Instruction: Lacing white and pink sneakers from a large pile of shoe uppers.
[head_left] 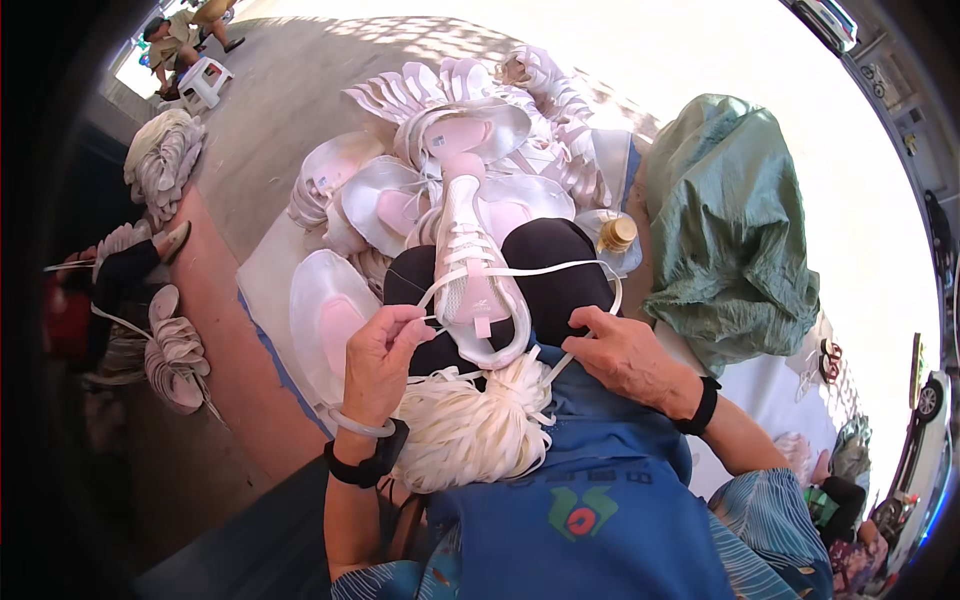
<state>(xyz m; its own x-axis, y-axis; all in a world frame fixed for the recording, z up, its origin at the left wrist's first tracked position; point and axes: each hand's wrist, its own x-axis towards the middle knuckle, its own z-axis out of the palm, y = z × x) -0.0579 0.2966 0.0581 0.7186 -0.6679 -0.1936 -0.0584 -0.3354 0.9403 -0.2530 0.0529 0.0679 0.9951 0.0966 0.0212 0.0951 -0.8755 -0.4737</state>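
Observation:
A pale pink and white shoe upper [482,298] lies lengthwise across my knees, its front part crisscrossed with white lacing. From it a white shoelace [550,269] loops out to both sides. My left hand [383,357] pinches the lace between thumb and fingertips, left of the upper's opening. To the right, my right hand [630,360] grips the lace's other length, with its fingers curled in. On my lap, just below the upper, rests a thick bundle of cream-white laces [470,425], partly against my blue apron [610,440].
Stacked shoe uppers [450,130] pile up beyond my knees on a sheet. A clear bottle with a gold cap [618,236] stands right of my knee, beside a large green sack [725,230]. More bundled uppers [175,350] lie at left near another person's foot [177,242].

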